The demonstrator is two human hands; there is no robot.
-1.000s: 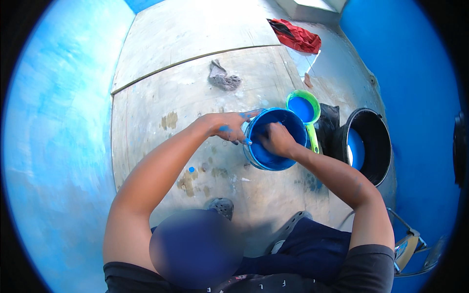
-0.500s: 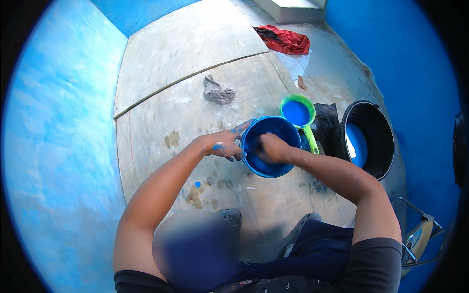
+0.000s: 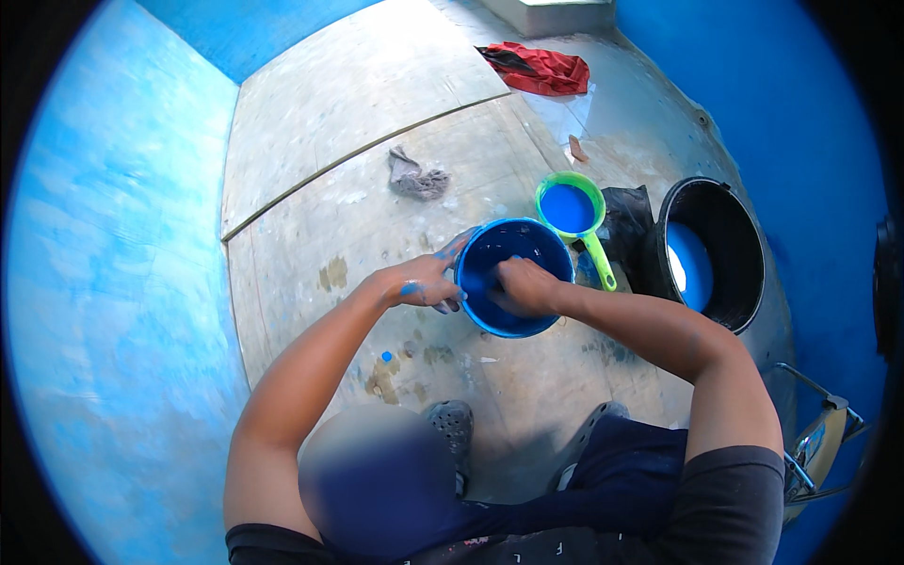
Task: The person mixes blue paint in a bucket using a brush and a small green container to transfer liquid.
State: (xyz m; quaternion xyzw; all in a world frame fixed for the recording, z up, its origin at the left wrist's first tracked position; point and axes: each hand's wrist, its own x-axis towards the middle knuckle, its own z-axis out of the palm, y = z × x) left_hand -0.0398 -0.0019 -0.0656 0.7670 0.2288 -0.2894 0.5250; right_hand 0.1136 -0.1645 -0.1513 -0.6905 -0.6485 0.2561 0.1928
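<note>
My left hand (image 3: 424,282), smeared with blue paint, grips the side and rim of a blue bucket (image 3: 488,325), its fingers spread around the near-left side. Inside that bucket, my right hand (image 3: 524,285) is curled low, with its fingertips hidden, among dark blue paint. Just behind the bucket stands a green long-handled dipper (image 3: 595,259) holding lighter blue paint.
A black tub (image 3: 739,264) with blue inside and a black bag (image 3: 626,226) sit at right. Beyond lie a grey rag (image 3: 417,179) and red cloth (image 3: 556,71). Blue walls (image 3: 113,282) flank me; a metal-framed object (image 3: 819,447) is low right.
The head view has shifted, so floor and objects appear moved. Both hands stay at the bucket, the right one still inside it and slightly shifted.
</note>
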